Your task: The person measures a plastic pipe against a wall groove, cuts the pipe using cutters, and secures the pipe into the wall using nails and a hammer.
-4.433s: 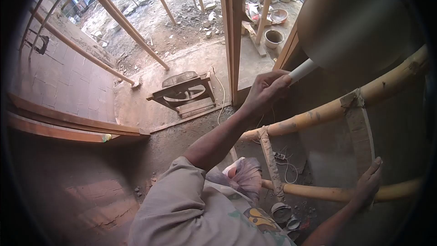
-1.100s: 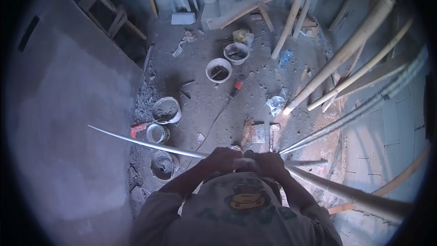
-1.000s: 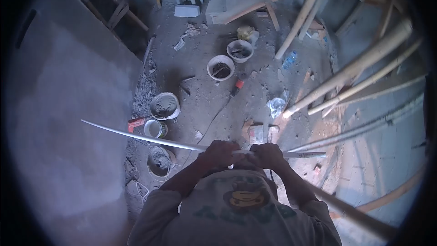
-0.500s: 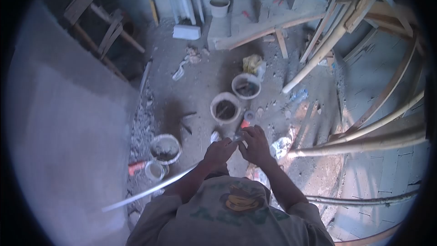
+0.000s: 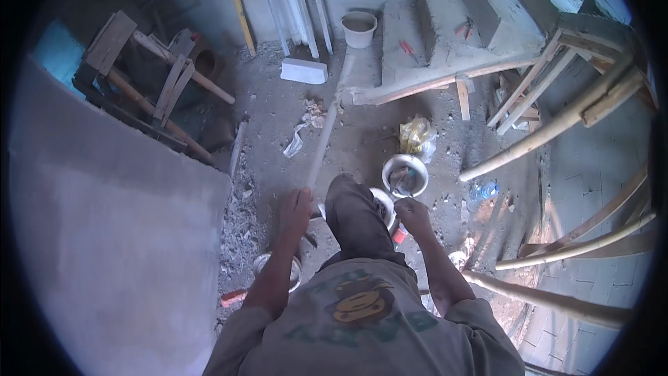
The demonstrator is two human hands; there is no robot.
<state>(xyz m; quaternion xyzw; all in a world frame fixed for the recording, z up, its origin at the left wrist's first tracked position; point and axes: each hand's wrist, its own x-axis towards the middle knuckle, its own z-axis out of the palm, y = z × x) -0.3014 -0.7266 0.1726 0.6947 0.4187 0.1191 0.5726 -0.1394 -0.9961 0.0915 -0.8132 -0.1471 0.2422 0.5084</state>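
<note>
My left hand [image 5: 298, 210] is closed round the near end of a long pale pipe [image 5: 329, 125], which points forward over the floor. My right hand [image 5: 414, 216] is closed near two white buckets; anything inside its fingers is hidden. One bucket [image 5: 406, 175] holds a tool and some dark material. The nearer bucket [image 5: 385, 202] is partly covered by my raised knee. Beside my right hand lies a red-ended tool [image 5: 399, 235], mostly hidden.
Concrete steps [image 5: 445, 49] rise at the back, with a bucket [image 5: 359, 30] beside them. Bamboo poles [image 5: 550, 143] lean at the right. A white block [image 5: 304, 71], a bottle [image 5: 485, 190] and a yellowish bag [image 5: 417, 138] lie ahead. A smooth wall [image 5: 118, 223] stands left.
My hands have moved apart. The pipe has swung from the left to point forward, now in my left hand only. A knee has come up, and the view has tilted towards the steps.
</note>
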